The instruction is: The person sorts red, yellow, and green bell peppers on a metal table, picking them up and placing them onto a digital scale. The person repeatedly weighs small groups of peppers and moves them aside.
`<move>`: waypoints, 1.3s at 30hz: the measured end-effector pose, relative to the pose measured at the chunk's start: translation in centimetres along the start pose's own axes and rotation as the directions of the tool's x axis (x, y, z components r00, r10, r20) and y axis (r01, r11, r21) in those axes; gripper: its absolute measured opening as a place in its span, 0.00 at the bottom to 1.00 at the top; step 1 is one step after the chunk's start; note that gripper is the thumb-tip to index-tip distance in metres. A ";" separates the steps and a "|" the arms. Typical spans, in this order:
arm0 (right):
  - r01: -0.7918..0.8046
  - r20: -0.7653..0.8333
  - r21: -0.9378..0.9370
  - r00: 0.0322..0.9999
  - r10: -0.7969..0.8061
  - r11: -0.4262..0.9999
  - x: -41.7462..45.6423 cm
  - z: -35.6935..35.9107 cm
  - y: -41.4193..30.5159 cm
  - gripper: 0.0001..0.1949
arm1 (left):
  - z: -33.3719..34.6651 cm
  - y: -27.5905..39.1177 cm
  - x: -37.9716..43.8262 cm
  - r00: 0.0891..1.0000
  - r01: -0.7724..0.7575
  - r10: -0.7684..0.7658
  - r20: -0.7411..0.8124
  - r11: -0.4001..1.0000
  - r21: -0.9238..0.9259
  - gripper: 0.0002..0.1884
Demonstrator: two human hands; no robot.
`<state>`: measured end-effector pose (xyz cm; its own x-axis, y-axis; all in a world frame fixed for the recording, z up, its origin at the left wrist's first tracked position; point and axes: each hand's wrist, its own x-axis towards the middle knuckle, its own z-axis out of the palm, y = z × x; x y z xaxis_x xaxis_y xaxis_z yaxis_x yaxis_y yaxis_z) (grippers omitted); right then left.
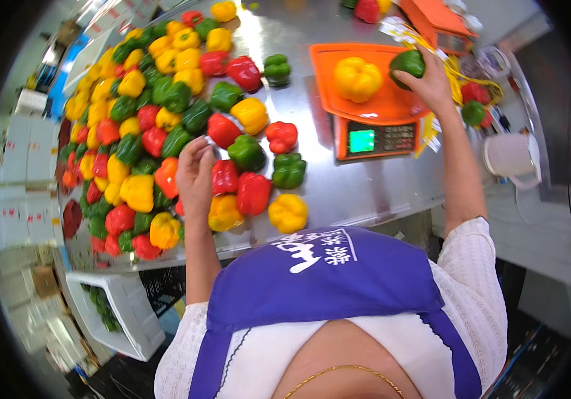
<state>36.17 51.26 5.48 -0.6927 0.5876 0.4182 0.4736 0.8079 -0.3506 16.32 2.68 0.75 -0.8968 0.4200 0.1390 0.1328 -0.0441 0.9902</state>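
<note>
My right hand [427, 82] grips a green bell pepper [408, 68] over the right part of an orange scale tray [382, 112]. A yellow bell pepper [357, 80] sits in that tray, left of the green one. Below the tray, the digital scale [377, 138] shows a lit green display. My left hand [196, 169] is over the near side of the pepper pile, fingers curled; whether it holds anything cannot be told. Beside it lie a red bell pepper [223, 130], a green bell pepper [246, 152] and an orange bell pepper [167, 178].
A large heap of mixed bell peppers [115, 169] covers the left of the metal table [360, 199]. At the right are yellow straps [452, 80], a second orange scale [437, 25] and a white jug [511, 155]. A white foam box [138, 319] with greens stands below left.
</note>
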 end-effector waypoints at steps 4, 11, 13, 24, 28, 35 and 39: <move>0.050 0.170 -0.056 0.985 -0.040 0.997 1.5 0.8 0.7 0.47 | -2.2 -0.7 0.0 0.996 -0.049 0.051 -0.067 0.998 0.042 0.15; 0.298 0.009 0.070 0.954 -0.300 0.952 -2.6 -4.6 -7.3 0.33 | -4.5 -0.5 0.0 0.980 0.024 -0.003 -0.199 0.994 0.106 0.13; 0.240 0.132 0.272 0.950 -0.283 0.932 -4.9 -5.1 -10.5 0.31 | -3.9 -1.4 0.1 0.989 -0.028 0.046 -0.143 0.991 0.129 0.12; 0.515 -0.141 0.222 0.857 -0.496 0.828 -3.8 -8.1 -18.6 0.31 | 11.7 -4.8 3.3 0.793 -0.492 -0.034 0.608 0.553 0.673 0.32; 0.224 0.192 -0.182 0.963 -0.189 0.957 -7.6 -5.6 -9.8 0.42 | 12.5 -4.5 3.7 0.815 -0.460 -0.092 0.572 0.496 0.736 0.33; 0.079 0.066 0.021 0.995 -0.081 0.997 -8.5 -1.0 -5.7 0.48 | 13.1 -4.8 3.5 0.831 -0.450 -0.081 0.550 0.484 0.751 0.30; 0.121 0.027 0.118 0.992 -0.125 0.986 -5.1 1.0 -1.4 0.40 | 12.4 -5.5 3.1 0.838 -0.465 -0.031 0.545 0.481 0.743 0.31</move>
<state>38.49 47.04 2.99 -0.7609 0.4804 0.4361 0.3184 0.8621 -0.3941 18.07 15.46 -4.44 -0.5255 0.8473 0.0771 0.7948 0.4566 0.3998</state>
